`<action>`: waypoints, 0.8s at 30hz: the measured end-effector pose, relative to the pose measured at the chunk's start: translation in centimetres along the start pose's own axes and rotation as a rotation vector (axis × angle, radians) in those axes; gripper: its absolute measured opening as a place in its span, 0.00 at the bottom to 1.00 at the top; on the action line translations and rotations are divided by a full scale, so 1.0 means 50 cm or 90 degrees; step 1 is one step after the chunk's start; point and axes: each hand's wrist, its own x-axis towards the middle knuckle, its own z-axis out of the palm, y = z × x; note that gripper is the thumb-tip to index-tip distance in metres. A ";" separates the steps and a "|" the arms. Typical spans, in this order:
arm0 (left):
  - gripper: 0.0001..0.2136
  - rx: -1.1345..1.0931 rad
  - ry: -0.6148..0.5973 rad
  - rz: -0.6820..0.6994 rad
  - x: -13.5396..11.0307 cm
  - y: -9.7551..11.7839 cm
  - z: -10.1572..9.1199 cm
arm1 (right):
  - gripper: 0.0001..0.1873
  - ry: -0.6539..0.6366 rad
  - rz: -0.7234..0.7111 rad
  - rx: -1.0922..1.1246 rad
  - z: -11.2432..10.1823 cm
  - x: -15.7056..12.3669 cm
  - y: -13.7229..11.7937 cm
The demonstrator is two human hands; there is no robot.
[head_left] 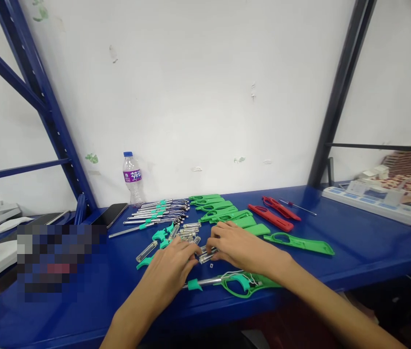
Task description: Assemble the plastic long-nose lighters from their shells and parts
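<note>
So right now I'm at the picking-a-part stage: both hands are down on the blue bench (354, 242), fingertips meeting over the little heap of clear tubes (190, 235) in the middle. My left hand (171, 266) is curled loosely with the fingers on a tube, and my right hand (239, 248) comes in from the right to pinch the same spot. I think they share one small metal-tipped tube (205, 254), but the fingers cover most of it, so I can't tell how firm either grip is.

Just near of my hands lies a half-built green lighter body (243, 286) with its metal nozzle pointing left and white wires showing (that looks like the one the tube belongs in). Farther back are the finished metal rods (157, 211), a row of green shells (216, 208), and a couple of red shells (271, 216) to the right.

Next move, as I judge it, needs a clean pinch on one tube only, lifted clear of the heap and lined up with that open body.
</note>
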 end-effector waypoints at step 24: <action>0.11 -0.082 0.007 0.041 0.002 0.021 0.013 | 0.20 0.197 0.266 0.191 -0.112 -0.146 0.106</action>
